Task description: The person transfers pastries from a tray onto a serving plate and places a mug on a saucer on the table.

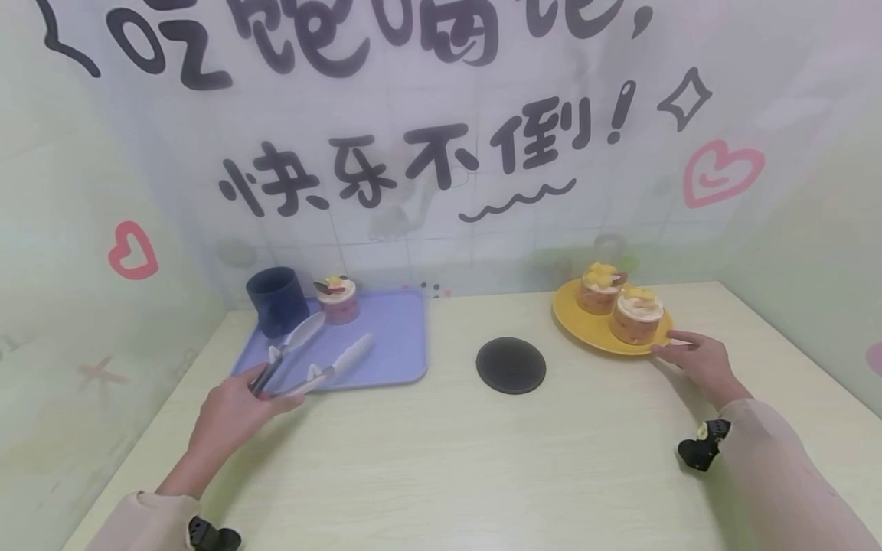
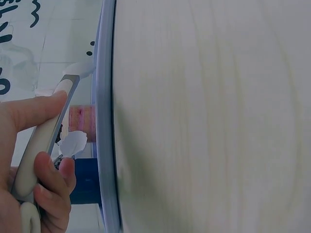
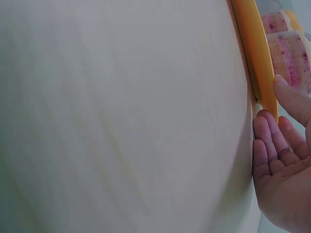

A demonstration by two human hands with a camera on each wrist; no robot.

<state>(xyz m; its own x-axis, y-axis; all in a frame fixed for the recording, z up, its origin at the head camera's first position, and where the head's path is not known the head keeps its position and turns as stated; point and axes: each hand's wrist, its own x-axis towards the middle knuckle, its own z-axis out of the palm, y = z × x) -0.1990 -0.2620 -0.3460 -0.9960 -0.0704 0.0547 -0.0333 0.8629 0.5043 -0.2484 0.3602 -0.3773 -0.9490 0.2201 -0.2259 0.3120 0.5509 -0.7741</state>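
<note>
My left hand (image 1: 230, 409) grips a pair of serving tongs (image 1: 313, 375), whose two arms are spread apart over the blue tray (image 1: 400, 360). In the left wrist view, thumb and fingers wrap the tongs' pale handle (image 2: 41, 141). A small cup cake (image 1: 339, 302) with fruit on top stands on the tray beyond the tongs. At the right, my right hand (image 1: 703, 367) pinches the rim of a yellow plate (image 1: 579, 321), thumb on top and fingertips beneath the edge (image 3: 262, 58). Two layered cup cakes stand on that plate, one nearer (image 1: 637, 317) and one behind (image 1: 598, 291).
A dark blue cup (image 1: 277, 301) stands at the tray's left side. Between tray and plate lies a round black coaster (image 1: 511, 366) on the pale wooden table (image 1: 468, 467). Walls with lettering and hearts enclose the table at the back and both sides.
</note>
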